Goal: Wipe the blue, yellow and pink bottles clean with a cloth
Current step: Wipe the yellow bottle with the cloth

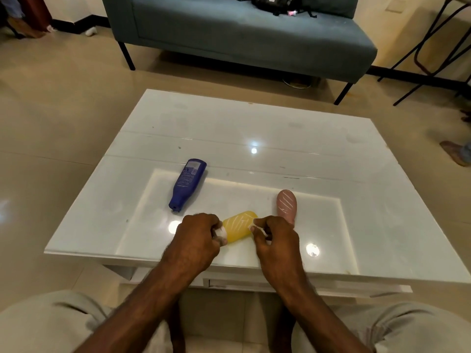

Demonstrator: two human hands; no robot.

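Judging by the white streaks across the yellow bottle (239,226) and the pink bottle (287,205), neither looks wiped clean yet, so most of the job seems to lie ahead. The yellow bottle lies on its side near the front edge of the white table (254,128), between the two hands, and looks to be the one in hand now. The left hand (197,235) is curled closed around its near end, where a white cap or a wad of something white shows between the fingers; which of the two it is cannot be told. The right hand (276,238) is closed in a pinch on a small scrap of white cloth (257,229), held against the bottle's far end. The pink bottle lies just beyond the right hand, its lower end hidden behind the knuckles. The blue bottle (187,184) lies on its side, apart to the left, touched by neither hand; it shows no streaks from here, though whether it is clean cannot be judged, since the label print is too small to read and its underside is out of sight. Most of the cloth is buried in the fist, so its size and condition are unclear.
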